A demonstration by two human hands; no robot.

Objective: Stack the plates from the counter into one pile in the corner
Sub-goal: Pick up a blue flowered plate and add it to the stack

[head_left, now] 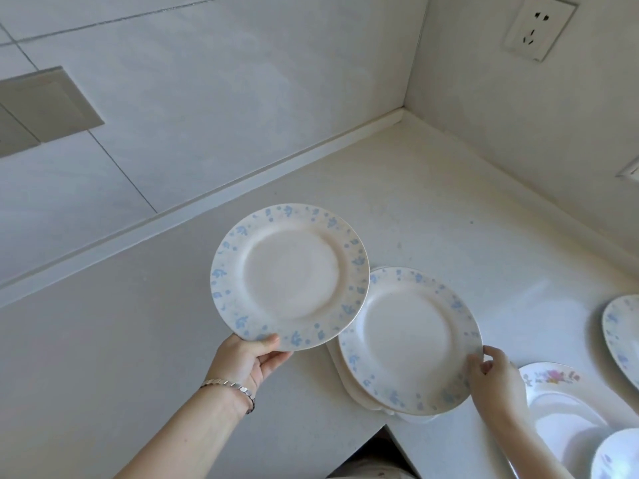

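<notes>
My left hand (249, 357) grips the near rim of a white plate with a blue-patterned border (289, 276) and holds it above the counter. Just to its right, a second plate of the same pattern (408, 340) tops a small pile (349, 385) near the counter's inner front edge. My right hand (491, 375) pinches this plate's right rim; whether it is lifted off the pile I cannot tell. The counter's corner (404, 115) lies at the back, where two walls meet, with nothing standing in it.
At the right edge lie another blue-patterned plate (622, 333), a plate with pink flowers (556, 388) and part of a white bowl (619, 454). A wall socket (539, 27) sits above the corner. The white counter (173, 340) wraps around in an L.
</notes>
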